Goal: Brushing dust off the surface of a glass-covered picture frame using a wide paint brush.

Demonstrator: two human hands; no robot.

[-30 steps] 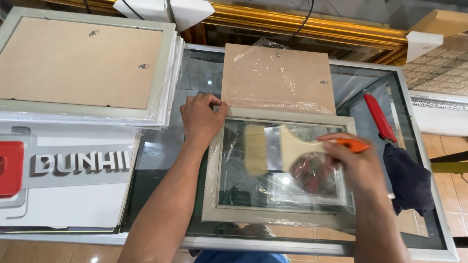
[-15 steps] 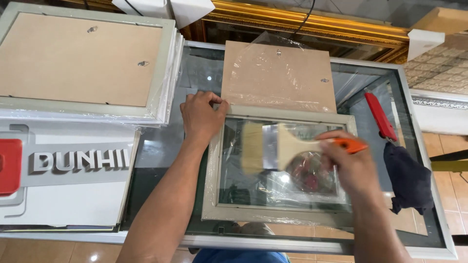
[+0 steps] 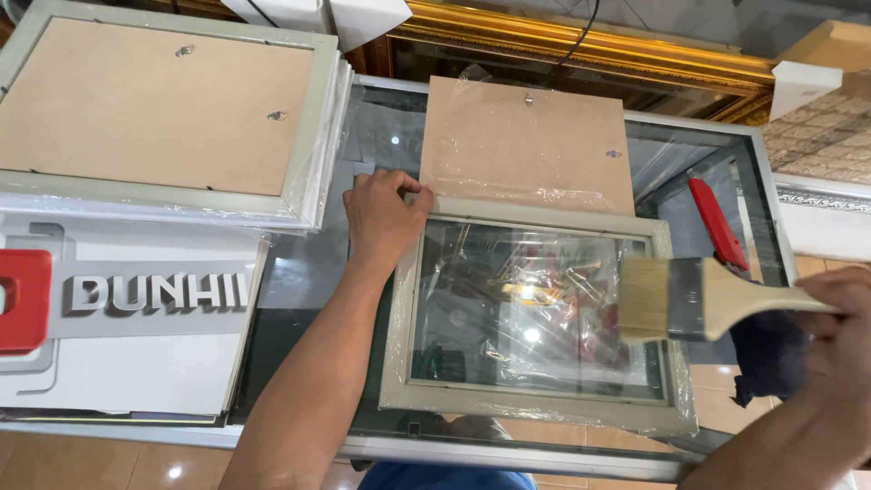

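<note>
- The grey picture frame (image 3: 535,318) lay flat on the glass worktop (image 3: 308,263), glass up and wrapped in clear film, its long side running left to right in front of the person.
- The left hand (image 3: 386,218) rested on the frame's far-left corner, palm down and fingers curled over the edge — pressing it in place rather than gripping it, forearm stretched diagonally up from the near edge.
- The right hand (image 3: 839,318) was clamped on the wooden handle of a flat paintbrush (image 3: 708,298), which lay level and pointed left, its long axis roughly matching the frame's long side.
- The bristles (image 3: 644,298) hung over the frame's right rail, at the edge of the glass pane; whether they touched it could not be told.
- So the frame lay leftward of the brush hand — the left hand already on it, the right just beside its right edge.
- A brown backing board (image 3: 526,145) in film lay just beyond the frame, touching its far edge.
- A red-handled tool (image 3: 717,222) and a dark cloth (image 3: 767,358) sat right of the frame; a stack of frames (image 3: 163,109) lay face down at far left.
</note>
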